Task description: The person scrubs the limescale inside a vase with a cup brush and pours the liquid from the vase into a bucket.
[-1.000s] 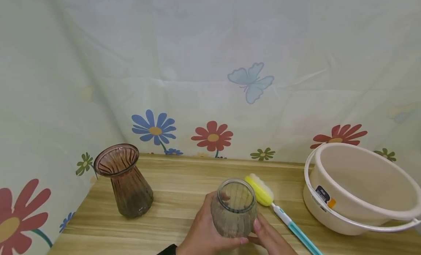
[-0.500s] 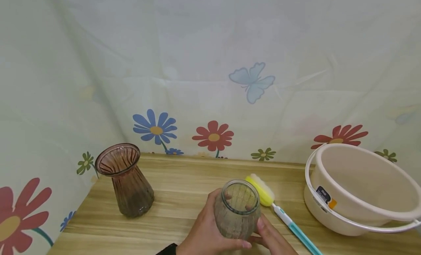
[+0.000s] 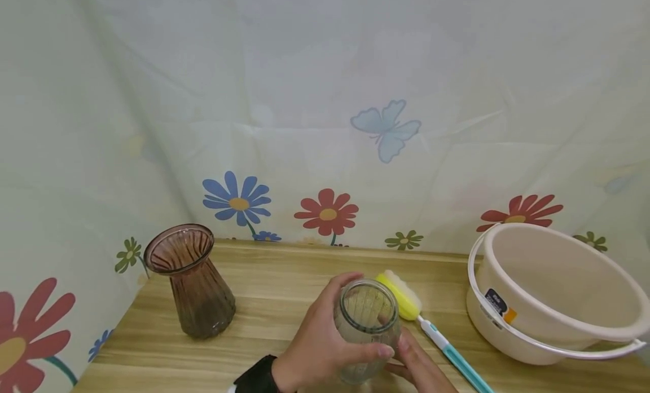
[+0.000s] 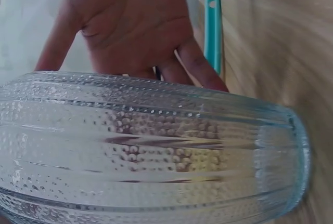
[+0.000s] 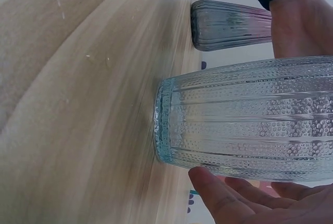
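A clear ribbed glass vase [image 3: 363,335] with a round mouth stands between both hands at the front of the table. My left hand [image 3: 317,342] grips it from the left, thumb across its front. From the right, my right hand [image 3: 421,362] holds the lower side, fingers against the glass. In the right wrist view the vase's base [image 5: 164,122] is right at the tabletop, and the right fingers lie along its wall. The left wrist view shows the bumpy glass up close, with the right palm [image 4: 138,26] behind it.
A sponge brush [image 3: 403,296] with yellow head and teal handle lies just right of the vase. A purplish flared glass vase [image 3: 203,294] stands at left. A cream bucket [image 3: 508,325] with a handle is at right. A flowered curtain [image 3: 284,156] hangs behind.
The clear vase has dropped slightly toward the table and stands more upright. My left hand has shifted higher on it, with its thumb further up the front. The right hand has barely moved.
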The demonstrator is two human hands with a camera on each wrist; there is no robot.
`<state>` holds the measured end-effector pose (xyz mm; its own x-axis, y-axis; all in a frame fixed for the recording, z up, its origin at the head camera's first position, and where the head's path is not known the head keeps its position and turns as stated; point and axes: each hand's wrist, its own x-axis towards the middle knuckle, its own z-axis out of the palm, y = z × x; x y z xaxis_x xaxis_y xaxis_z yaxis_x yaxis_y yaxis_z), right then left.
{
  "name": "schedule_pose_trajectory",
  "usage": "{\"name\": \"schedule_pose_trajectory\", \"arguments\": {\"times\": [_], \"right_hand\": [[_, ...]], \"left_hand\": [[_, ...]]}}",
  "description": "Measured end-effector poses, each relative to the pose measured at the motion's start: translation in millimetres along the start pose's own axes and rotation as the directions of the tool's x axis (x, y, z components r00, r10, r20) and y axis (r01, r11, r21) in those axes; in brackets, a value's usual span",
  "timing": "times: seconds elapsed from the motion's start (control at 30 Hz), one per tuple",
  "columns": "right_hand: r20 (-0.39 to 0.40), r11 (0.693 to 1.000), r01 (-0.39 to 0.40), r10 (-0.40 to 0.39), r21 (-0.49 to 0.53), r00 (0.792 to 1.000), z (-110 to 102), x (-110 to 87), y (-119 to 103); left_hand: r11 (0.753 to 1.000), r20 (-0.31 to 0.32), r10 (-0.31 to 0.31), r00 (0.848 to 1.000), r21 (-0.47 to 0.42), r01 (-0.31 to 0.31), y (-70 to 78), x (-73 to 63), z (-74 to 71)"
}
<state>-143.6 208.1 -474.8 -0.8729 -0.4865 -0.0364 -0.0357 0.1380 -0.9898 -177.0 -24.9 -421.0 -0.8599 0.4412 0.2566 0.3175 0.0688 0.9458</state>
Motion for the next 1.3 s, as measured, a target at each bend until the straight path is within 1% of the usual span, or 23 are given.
{"name": "schedule_pose_trajectory", "arguments": {"times": [0.13, 0.3, 0.43, 0.57, 0.63, 0.67, 0.77, 0.87, 0.97, 1.1, 1.17, 1.23, 1.3], "right_hand": [[-0.017, 1.000, 0.007, -0.007, 0.021, 1.000, 1, 1.6, 3], [-0.030, 1.000, 0.025, -0.025, 0.014, 0.999, 2, 1.7, 5], [-0.047, 0.999, 0.038, -0.038, 0.003, 0.998, 2, -1.4, 6], [-0.109, 1.000, 0.026, -0.026, -0.006, 0.994, 6, -3.2, 2], [-0.143, 1.000, 0.007, -0.007, -0.003, 0.990, 10, -3.7, -1], [-0.155, 1.000, -0.016, 0.016, 0.005, 0.988, 12, -4.1, -3], [-0.167, 0.998, -0.059, 0.062, 0.020, 0.984, 15, -4.6, -7], [-0.176, 0.997, -0.076, 0.076, 0.009, 0.981, 15, -3.6, -9], [-0.173, 0.998, -0.061, 0.058, -0.015, 0.983, 14, -2.2, -10], [-0.147, 0.999, -0.014, 0.007, -0.049, 0.989, 11, -1.1, -12], [-0.152, 0.998, -0.005, -0.005, -0.069, 0.988, 10, -1.3, -14], [-0.161, 0.996, -0.013, -0.002, -0.090, 0.987, 9, -1.9, -16], [-0.177, 0.993, -0.037, 0.018, -0.108, 0.984, 9, -2.9, -19]], "left_hand": [[0.999, 0.047, 0.045, 0.998, -0.031, -0.044, 2.7, 4.1, -2.1], [0.997, 0.075, 0.066, 0.995, -0.038, -0.063, 2.9, 6.2, -2.8], [0.994, 0.068, 0.109, 0.992, -0.024, -0.108, 1.6, 7.3, 1.7], [0.989, 0.062, 0.144, 0.988, 0.003, -0.145, 0.2, 9.7, 3.2], [0.988, 0.063, 0.153, 0.986, 0.015, -0.154, -0.5, 10.3, 2.2], [0.988, 0.064, 0.154, 0.986, 0.018, -0.156, -0.9, 10.3, 1.7], [0.986, 0.062, 0.162, 0.985, 0.022, -0.164, -2.2, 9.8, 0.5], [0.984, 0.064, 0.176, 0.982, 0.017, -0.177, -3.7, 9.6, -0.5], [0.981, 0.065, 0.192, 0.979, 0.017, -0.194, -5.8, 9.7, -0.9], [0.973, 0.058, 0.227, 0.972, 0.024, -0.228, -8.8, 10.2, -1.0], [0.971, 0.053, 0.236, 0.970, 0.030, -0.238, -9.1, 10.9, -1.0], [0.970, 0.053, 0.238, 0.970, 0.036, -0.240, -8.4, 11.4, -0.9], [0.971, 0.052, 0.232, 0.971, 0.039, -0.235, -7.5, 11.4, -1.0]]}}
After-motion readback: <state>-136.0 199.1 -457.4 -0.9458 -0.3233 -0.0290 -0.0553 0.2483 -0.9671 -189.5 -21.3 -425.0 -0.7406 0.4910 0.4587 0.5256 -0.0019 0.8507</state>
